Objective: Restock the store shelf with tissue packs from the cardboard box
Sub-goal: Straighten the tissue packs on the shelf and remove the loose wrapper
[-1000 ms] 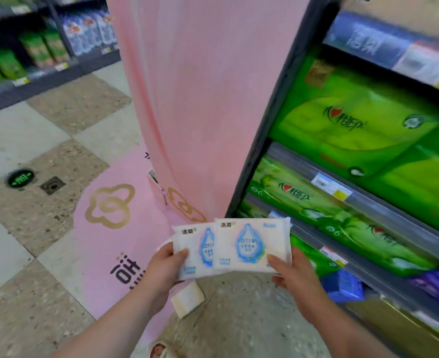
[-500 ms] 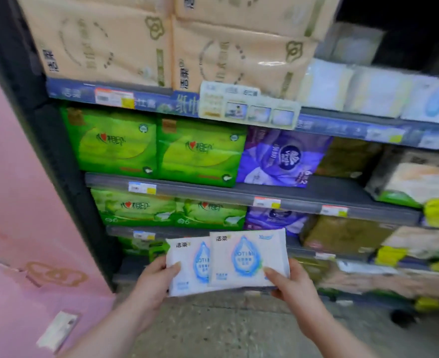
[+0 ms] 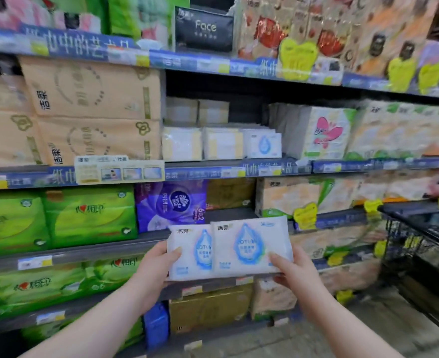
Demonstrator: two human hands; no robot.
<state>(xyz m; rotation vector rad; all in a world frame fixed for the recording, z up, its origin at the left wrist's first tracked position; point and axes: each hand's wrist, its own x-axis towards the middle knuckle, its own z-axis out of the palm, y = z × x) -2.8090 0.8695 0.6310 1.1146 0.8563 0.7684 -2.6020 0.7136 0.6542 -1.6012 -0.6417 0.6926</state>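
Shelving: tall dark grey metal store shelf point(image 3: 89, 250), several tiers, spanning the view from left to right.
Edge strips: blue printed price rails point(image 3: 203, 173) on the upper tiers.
Tags: yellow-green heart-shaped paper tags point(image 3: 298, 55), toward the right.
Stock: green wrapped packs point(image 3: 89, 215), beige wrapped bundles point(image 3: 91, 91).
Floor: grey speckled stone floor point(image 3: 278, 342).
Right side: black wire trolley point(image 3: 399, 244), near the shelf.
Light: even, indoor.
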